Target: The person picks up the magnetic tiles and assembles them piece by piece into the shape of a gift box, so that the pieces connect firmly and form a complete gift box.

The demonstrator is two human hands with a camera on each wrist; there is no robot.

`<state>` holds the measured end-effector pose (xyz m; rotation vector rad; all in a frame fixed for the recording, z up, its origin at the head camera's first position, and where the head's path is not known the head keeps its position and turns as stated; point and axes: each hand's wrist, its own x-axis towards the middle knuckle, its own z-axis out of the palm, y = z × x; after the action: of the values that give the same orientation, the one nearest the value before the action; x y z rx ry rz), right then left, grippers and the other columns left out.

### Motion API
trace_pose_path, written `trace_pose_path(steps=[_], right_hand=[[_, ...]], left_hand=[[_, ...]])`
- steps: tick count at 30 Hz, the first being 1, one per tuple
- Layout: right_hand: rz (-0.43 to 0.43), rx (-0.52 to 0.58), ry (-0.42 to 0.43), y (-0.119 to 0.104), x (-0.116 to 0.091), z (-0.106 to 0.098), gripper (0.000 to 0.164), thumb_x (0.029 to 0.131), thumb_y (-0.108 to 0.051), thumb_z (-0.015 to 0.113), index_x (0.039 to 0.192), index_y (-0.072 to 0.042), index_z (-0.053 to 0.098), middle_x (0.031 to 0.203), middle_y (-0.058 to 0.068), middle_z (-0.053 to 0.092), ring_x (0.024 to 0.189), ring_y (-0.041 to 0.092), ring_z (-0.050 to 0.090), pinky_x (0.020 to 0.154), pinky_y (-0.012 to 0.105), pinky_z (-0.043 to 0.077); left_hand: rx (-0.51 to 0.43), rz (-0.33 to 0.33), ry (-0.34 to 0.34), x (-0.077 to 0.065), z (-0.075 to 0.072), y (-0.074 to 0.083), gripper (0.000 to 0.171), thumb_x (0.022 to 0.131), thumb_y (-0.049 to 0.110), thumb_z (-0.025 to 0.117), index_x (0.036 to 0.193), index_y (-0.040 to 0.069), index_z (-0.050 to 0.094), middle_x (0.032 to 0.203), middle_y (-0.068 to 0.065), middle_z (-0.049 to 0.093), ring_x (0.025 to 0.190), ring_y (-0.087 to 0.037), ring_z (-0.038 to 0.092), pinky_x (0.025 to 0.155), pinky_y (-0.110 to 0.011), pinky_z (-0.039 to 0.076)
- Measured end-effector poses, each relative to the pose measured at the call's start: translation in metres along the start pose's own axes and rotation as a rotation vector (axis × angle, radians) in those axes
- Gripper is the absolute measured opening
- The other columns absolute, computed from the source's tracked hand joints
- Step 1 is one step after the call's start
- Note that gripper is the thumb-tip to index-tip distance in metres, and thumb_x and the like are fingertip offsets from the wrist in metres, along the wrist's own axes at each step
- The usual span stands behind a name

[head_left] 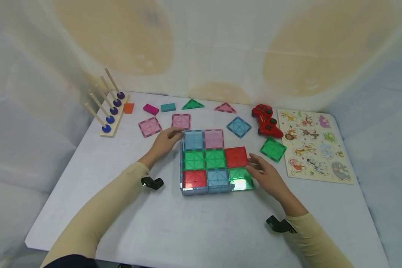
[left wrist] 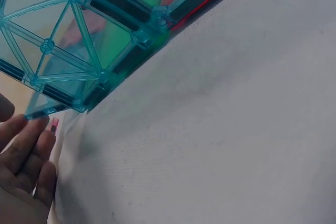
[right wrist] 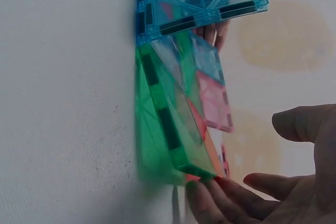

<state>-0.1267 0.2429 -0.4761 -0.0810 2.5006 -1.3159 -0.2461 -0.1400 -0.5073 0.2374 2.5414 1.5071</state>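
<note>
Transparent magnetic tiles are joined into a flat grid on the table, with blue tiles (head_left: 194,191) standing upright along its left and near sides. My left hand (head_left: 165,144) is at the far left corner, its fingertips touching a blue tile (left wrist: 50,45) in the left wrist view. On the right, my right hand (head_left: 268,178) has its fingertips at the outer edge of a red tile (head_left: 236,157) and a green tile (head_left: 240,179). In the right wrist view that green tile (right wrist: 170,124) tilts up off the table, fingers under its edge and thumb apart.
Loose pink tiles (head_left: 149,127), a blue tile (head_left: 239,127) and a green tile (head_left: 273,149) lie around the grid. A peg stand (head_left: 115,123) stands far left. A red game controller (head_left: 267,121) and an animal puzzle board (head_left: 316,175) are at the right.
</note>
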Motion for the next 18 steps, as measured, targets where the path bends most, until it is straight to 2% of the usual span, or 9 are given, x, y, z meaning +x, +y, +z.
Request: trace_pose_path(steps=[6, 8, 14, 18], right_hand=[[-0.029, 0.070, 0.024, -0.003, 0.001, -0.002, 0.060, 0.106, -0.031, 0.054, 0.158, -0.007, 0.034, 0.151, 0.016, 0.049, 0.134, 0.038, 0.051, 0.101, 0.054, 0.050], [-0.038, 0.090, 0.032, -0.004, 0.002, -0.003, 0.060, 0.106, -0.030, 0.055, 0.158, -0.006, 0.034, 0.150, 0.016, 0.050, 0.132, 0.037, 0.053, 0.101, 0.048, 0.052], [-0.055, 0.166, 0.014, -0.004, 0.003, -0.004, 0.059, 0.106, -0.030, 0.055, 0.157, -0.007, 0.037, 0.149, 0.016, 0.052, 0.126, 0.034, 0.059, 0.091, 0.022, 0.054], [-0.073, 0.210, -0.023, -0.004, 0.004, -0.003, 0.055, 0.107, -0.028, 0.055, 0.156, -0.009, 0.040, 0.150, 0.017, 0.050, 0.125, 0.035, 0.059, 0.089, 0.020, 0.054]], left_hand=[[-0.183, 0.015, -0.005, -0.006, 0.001, 0.003, 0.041, 0.107, 0.032, 0.054, 0.141, 0.009, 0.059, 0.131, -0.011, 0.065, 0.119, -0.025, 0.064, 0.100, -0.039, 0.053], [-0.214, -0.001, -0.010, -0.008, 0.002, 0.004, 0.045, 0.107, 0.036, 0.053, 0.143, 0.010, 0.058, 0.130, -0.010, 0.065, 0.117, -0.025, 0.065, 0.098, -0.037, 0.054], [-0.291, -0.029, -0.019, -0.012, 0.004, 0.008, 0.048, 0.106, 0.044, 0.052, 0.138, 0.010, 0.062, 0.130, -0.010, 0.064, 0.122, -0.025, 0.062, 0.101, -0.040, 0.052], [-0.304, -0.031, -0.027, -0.017, 0.005, 0.009, 0.046, 0.106, 0.044, 0.053, 0.134, 0.010, 0.065, 0.131, -0.009, 0.063, 0.123, -0.026, 0.061, 0.102, -0.040, 0.051]])
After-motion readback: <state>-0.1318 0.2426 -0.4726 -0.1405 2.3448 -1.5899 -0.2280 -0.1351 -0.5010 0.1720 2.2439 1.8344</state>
